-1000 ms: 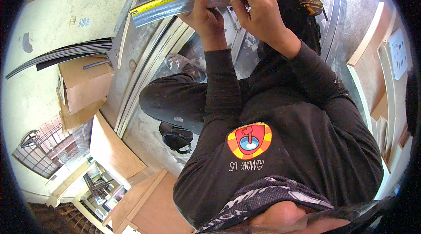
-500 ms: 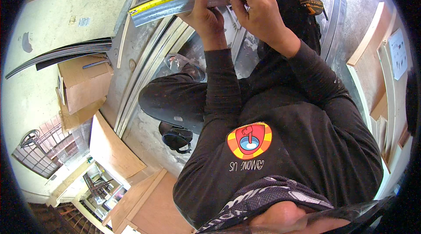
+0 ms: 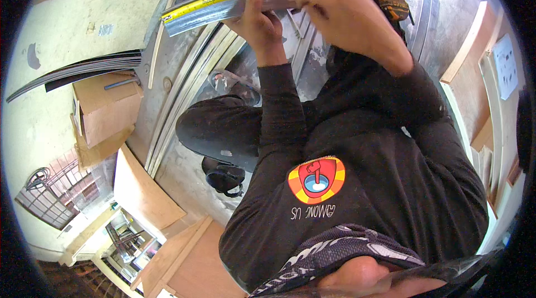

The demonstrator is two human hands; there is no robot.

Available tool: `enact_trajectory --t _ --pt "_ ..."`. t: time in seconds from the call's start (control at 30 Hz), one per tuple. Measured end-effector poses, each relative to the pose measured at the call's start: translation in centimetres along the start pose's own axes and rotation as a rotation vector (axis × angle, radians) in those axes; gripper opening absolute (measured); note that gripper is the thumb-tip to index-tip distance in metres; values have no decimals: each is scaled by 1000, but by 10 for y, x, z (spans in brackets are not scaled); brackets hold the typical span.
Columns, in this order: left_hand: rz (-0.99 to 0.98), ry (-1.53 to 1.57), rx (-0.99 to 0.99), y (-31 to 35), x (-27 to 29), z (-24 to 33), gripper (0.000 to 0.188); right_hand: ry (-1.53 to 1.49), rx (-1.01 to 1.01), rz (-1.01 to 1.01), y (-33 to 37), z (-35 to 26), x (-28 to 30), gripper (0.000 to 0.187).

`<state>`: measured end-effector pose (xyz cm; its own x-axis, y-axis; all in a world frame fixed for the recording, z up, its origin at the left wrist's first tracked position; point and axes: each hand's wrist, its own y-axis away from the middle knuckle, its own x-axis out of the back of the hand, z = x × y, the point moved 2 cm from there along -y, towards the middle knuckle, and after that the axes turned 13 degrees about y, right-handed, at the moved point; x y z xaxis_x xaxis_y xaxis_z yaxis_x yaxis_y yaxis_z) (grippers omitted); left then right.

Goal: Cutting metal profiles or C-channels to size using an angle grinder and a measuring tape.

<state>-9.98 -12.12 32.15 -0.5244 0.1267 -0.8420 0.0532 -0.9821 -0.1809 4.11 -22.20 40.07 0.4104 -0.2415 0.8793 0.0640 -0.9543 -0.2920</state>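
Note:
My left hand (image 3: 261,25) is closed around a flat silver metal strip (image 3: 204,17), held up at the top of the view with the thumb lying over its face. Along the strip's upper edge runs the yellow blade of a tape measure (image 3: 215,0), its hooked end at the strip's left end. The orange and black tape case (image 3: 395,5) is at the blade's right end, by my dark-trousered knee. Against the strip's right part is my right hand (image 3: 357,24), fingers curled in and smeared by motion; whatever they pinch is hidden.
Long pale metal profiles (image 3: 187,83) lie on the floor to the left of my bent leg. Beyond them are a cardboard box (image 3: 109,102) and dark strips (image 3: 84,69). Wooden panels (image 3: 472,69) stand at the right. A black, rounded object (image 3: 223,178) lies beside my leg.
My right hand has turned and shifted slightly right along the strip, its elbow swinging outward. The strip and blade have dipped a little at the left end; my left hand keeps its hold.

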Motion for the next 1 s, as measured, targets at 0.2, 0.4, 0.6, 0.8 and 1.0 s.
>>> enact_trajectory --t 0.2,0.4,0.6,0.8,1.0 --pt "32 35 5 3 -2 -2 37 197 -68 355 41 69 18 27" --pt "24 32 23 3 -3 -8 38 328 -101 318 65 113 -3 46" --pt "-33 29 -14 4 -2 -9 36 214 -81 339 80 136 -4 43" --pt "-113 -71 -74 -3 12 -8 47 -57 -410 466 79 149 3 40" --pt "-58 -239 -90 -8 31 4 52 -32 -787 408 108 215 -44 47"
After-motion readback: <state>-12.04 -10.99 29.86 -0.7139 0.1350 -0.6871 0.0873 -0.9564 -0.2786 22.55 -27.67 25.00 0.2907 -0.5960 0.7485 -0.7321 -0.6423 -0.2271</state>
